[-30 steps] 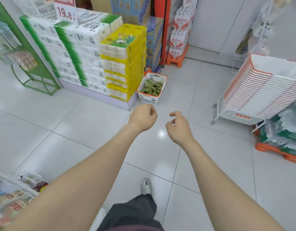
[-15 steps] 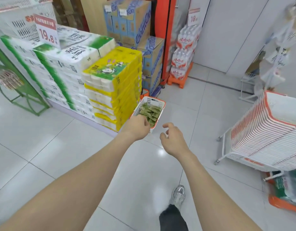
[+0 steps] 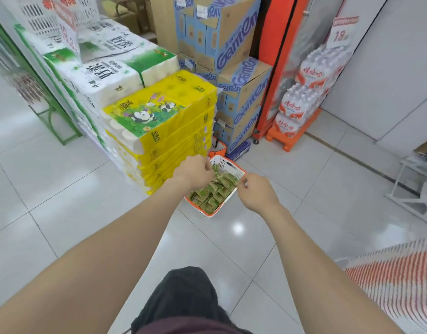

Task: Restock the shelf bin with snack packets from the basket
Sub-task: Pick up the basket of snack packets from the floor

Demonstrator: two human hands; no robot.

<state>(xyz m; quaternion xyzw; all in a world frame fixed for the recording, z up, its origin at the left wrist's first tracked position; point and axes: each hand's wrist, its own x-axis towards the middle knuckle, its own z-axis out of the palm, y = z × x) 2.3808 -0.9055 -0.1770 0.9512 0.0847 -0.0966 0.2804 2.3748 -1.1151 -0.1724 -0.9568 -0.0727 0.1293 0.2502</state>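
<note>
A white basket with an orange rim (image 3: 234,168) stands on the tiled floor beside a stack of yellow tissue packs. It holds several small green snack packets (image 3: 213,194). My left hand (image 3: 195,173) reaches over the basket's left side with its fingers curled loosely and nothing visible in them. My right hand (image 3: 254,191) hovers at the basket's right rim, fingers loosely curled, holding nothing I can see. No shelf bin is in view.
Yellow and white-green tissue packs (image 3: 164,121) are stacked left of the basket. Blue cartons (image 3: 241,88) and bottled-water packs (image 3: 304,97) stand behind it. A stack of orange-and-white baskets (image 3: 400,280) sits at the lower right. My dark-trousered leg (image 3: 183,297) is below.
I have walked up to the basket. Both hands have moved forward and now hang over it, left at its left side, right at its right rim.
</note>
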